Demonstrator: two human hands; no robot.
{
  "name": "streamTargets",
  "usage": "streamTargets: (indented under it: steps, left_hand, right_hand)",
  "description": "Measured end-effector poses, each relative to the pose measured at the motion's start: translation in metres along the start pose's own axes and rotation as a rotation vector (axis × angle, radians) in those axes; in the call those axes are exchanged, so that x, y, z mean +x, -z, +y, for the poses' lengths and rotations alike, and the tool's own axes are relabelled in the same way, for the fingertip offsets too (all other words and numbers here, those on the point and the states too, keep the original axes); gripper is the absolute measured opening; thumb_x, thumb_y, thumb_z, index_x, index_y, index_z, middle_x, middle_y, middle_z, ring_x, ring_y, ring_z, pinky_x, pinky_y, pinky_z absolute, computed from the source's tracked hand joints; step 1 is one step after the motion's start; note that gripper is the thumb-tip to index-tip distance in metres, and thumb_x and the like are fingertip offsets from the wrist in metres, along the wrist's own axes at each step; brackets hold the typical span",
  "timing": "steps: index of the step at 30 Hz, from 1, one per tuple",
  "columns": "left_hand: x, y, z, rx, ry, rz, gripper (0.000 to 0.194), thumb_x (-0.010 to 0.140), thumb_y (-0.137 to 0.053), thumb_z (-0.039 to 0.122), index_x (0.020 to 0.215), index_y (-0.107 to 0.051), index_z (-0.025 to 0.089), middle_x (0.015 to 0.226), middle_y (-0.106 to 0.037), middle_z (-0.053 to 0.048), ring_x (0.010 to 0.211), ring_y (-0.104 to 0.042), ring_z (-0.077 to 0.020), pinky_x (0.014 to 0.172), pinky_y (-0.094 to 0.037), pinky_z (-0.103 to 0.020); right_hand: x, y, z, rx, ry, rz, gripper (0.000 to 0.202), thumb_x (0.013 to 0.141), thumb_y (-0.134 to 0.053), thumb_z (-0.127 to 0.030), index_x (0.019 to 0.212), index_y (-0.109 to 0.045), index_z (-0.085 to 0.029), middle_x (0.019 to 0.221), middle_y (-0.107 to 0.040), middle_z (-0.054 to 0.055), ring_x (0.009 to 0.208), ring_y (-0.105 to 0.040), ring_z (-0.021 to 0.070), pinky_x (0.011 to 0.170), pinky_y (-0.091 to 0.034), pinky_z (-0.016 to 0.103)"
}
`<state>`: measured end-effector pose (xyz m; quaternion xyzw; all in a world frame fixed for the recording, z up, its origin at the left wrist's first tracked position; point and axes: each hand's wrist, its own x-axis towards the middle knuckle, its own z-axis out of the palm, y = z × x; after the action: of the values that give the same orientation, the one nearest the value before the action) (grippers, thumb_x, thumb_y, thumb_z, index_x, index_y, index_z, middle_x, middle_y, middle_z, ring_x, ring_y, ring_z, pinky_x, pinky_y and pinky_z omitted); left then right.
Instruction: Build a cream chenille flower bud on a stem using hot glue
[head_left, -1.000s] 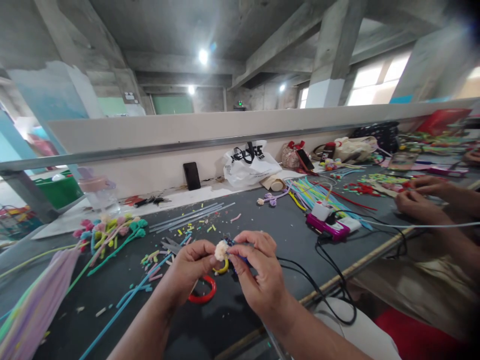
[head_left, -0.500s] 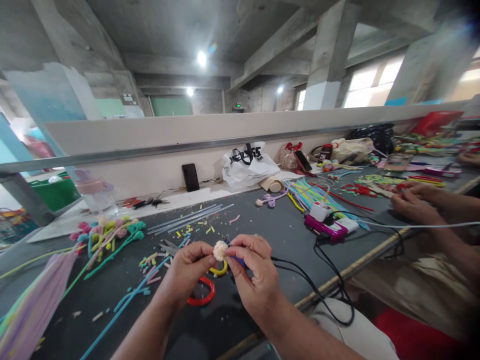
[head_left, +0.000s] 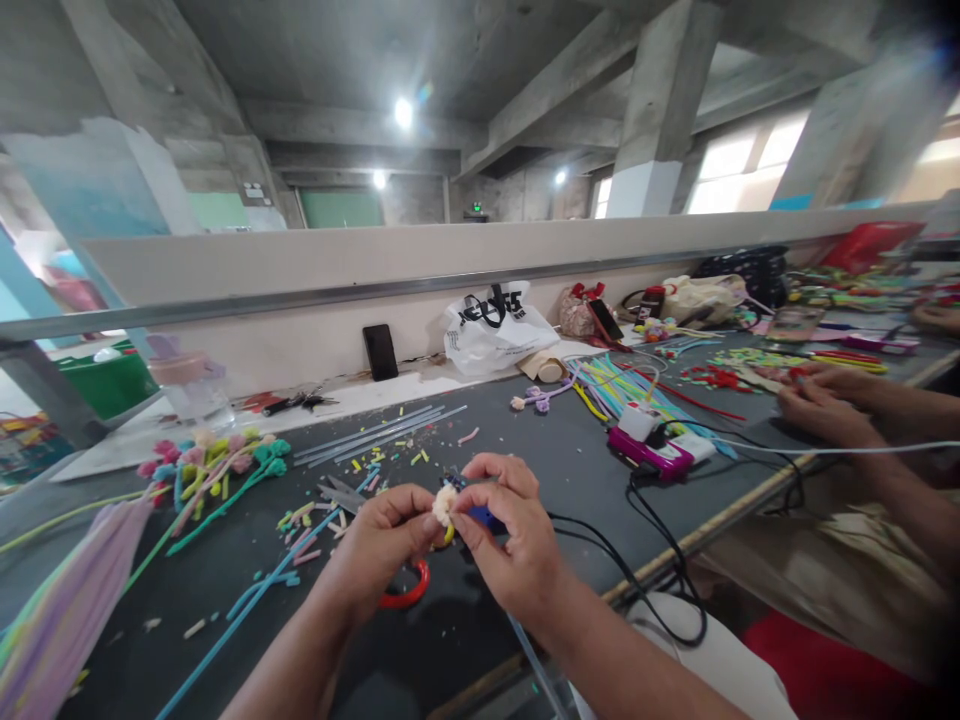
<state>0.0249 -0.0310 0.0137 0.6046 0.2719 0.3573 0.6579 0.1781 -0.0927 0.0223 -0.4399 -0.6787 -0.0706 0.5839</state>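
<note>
Between my two hands is a small cream fuzzy pom-pom-like flower (head_left: pixel 445 505), pinched at the fingertips above the dark table. My left hand (head_left: pixel 386 540) grips its left side with thumb and forefinger. My right hand (head_left: pixel 506 515) pinches the right side, its other fingers curled. Below them lie scissors with a red handle loop (head_left: pixel 409 590) and a yellow one, partly covered by my fingers; their blades (head_left: pixel 345 495) point to the left. Something blue shows behind my right fingers, mostly hidden. A pale bluish rod (head_left: pixel 536 660) emerges below my right wrist.
Fuzzy flower stems (head_left: pixel 217 460) lie at left beside a bundle of pastel stems (head_left: pixel 67 620). Cut bits litter the middle. A purple power strip (head_left: pixel 649 453) with black cables sits at right, near a co-worker's hands (head_left: pixel 817 400). A phone (head_left: pixel 380 352) leans on the back wall.
The cream flower has shifted slightly down and right and turned between my fingers. My right fingers have changed their hold a little. The pale rod has come into sight below my right wrist.
</note>
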Motion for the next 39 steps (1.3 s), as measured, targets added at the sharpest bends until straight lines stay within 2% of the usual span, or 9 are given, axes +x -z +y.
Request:
streamTargets:
  steps: [4, 8, 17, 22, 27, 32, 35, 39]
  left_hand:
    - [-0.001, -0.002, 0.000, -0.076, 0.008, 0.004, 0.027, 0.071, -0.069, 0.036, 0.065, -0.057, 0.013, 0.051, -0.052, 0.004, 0.041, -0.034, -0.0023, 0.041, -0.020, -0.015]
    - [-0.003, -0.007, 0.001, -0.151, 0.024, 0.032, 0.030, 0.071, -0.068, 0.036, 0.061, -0.053, 0.013, 0.050, -0.052, 0.004, 0.040, -0.035, -0.0023, 0.041, -0.020, -0.015]
    - [-0.003, -0.015, 0.001, -0.294, 0.054, 0.066, 0.031, 0.069, -0.071, 0.035, 0.058, -0.051, 0.013, 0.047, -0.049, 0.004, 0.039, -0.036, -0.0027, 0.039, -0.022, -0.014]
    - [-0.004, -0.014, 0.007, -0.401, 0.086, 0.042, 0.027, 0.066, -0.074, 0.030, 0.061, -0.055, 0.012, 0.049, -0.052, 0.003, 0.042, -0.038, -0.0016, 0.040, -0.025, -0.012]
    - [-0.003, -0.011, 0.007, -0.502, 0.111, -0.007, 0.020, 0.067, -0.075, 0.028, 0.069, -0.061, 0.012, 0.053, -0.054, 0.003, 0.048, -0.045, -0.0033, 0.045, -0.032, -0.011]
    - [-0.004, -0.011, 0.002, -0.466, 0.128, -0.044, 0.023, 0.067, -0.074, 0.033, 0.072, -0.062, 0.013, 0.056, -0.054, 0.002, 0.048, -0.045, -0.0039, 0.047, -0.034, -0.013]
    - [-0.004, -0.016, 0.000, -0.392, 0.124, -0.059, 0.024, 0.069, -0.071, 0.035, 0.071, -0.061, 0.014, 0.053, -0.050, 0.004, 0.044, -0.041, -0.0039, 0.045, -0.032, -0.015]
    - [-0.002, -0.017, 0.000, -0.262, 0.067, -0.052, 0.027, 0.072, -0.067, 0.040, 0.072, -0.060, 0.014, 0.056, -0.052, 0.003, 0.048, -0.044, -0.0061, 0.048, -0.034, -0.017]
  right_hand:
    - [0.001, 0.002, 0.000, -0.011, 0.049, -0.038, 0.010, 0.076, -0.058, -0.011, 0.081, -0.058, -0.020, 0.098, -0.052, 0.005, 0.093, -0.051, 0.0195, 0.084, -0.037, 0.039]
    - [-0.002, 0.000, -0.001, -0.077, 0.092, -0.009, 0.010, 0.079, -0.055, -0.009, 0.080, -0.057, -0.020, 0.099, -0.050, 0.005, 0.093, -0.048, 0.0189, 0.082, -0.036, 0.038]
    - [-0.009, -0.006, -0.002, -0.202, 0.190, 0.020, 0.018, 0.079, -0.052, -0.004, 0.084, -0.056, -0.021, 0.098, -0.051, 0.005, 0.094, -0.046, 0.0193, 0.090, -0.034, 0.042]
    - [-0.006, 0.000, -0.005, -0.110, 0.104, 0.000, 0.017, 0.081, -0.051, -0.010, 0.091, -0.056, -0.022, 0.106, -0.050, 0.006, 0.100, -0.048, 0.0208, 0.090, -0.036, 0.041]
    - [-0.005, 0.005, -0.003, 0.072, -0.069, 0.094, 0.018, 0.085, -0.045, -0.013, 0.100, -0.052, -0.021, 0.111, -0.049, 0.009, 0.107, -0.048, 0.0210, 0.091, -0.040, 0.040]
    - [-0.009, -0.006, 0.000, 0.248, -0.109, -0.117, 0.041, 0.085, -0.050, -0.022, 0.125, -0.045, -0.019, 0.126, -0.047, 0.012, 0.117, -0.045, 0.0222, 0.098, -0.038, 0.039]
    - [-0.010, -0.012, -0.002, 0.282, -0.113, -0.156, 0.036, 0.084, -0.053, -0.021, 0.120, -0.052, -0.021, 0.120, -0.055, 0.010, 0.112, -0.050, 0.0207, 0.096, -0.040, 0.038]
    - [-0.007, -0.012, 0.000, 0.216, -0.109, -0.098, 0.019, 0.084, -0.053, -0.019, 0.101, -0.063, -0.021, 0.102, -0.066, 0.007, 0.097, -0.058, 0.0188, 0.088, -0.044, 0.036]
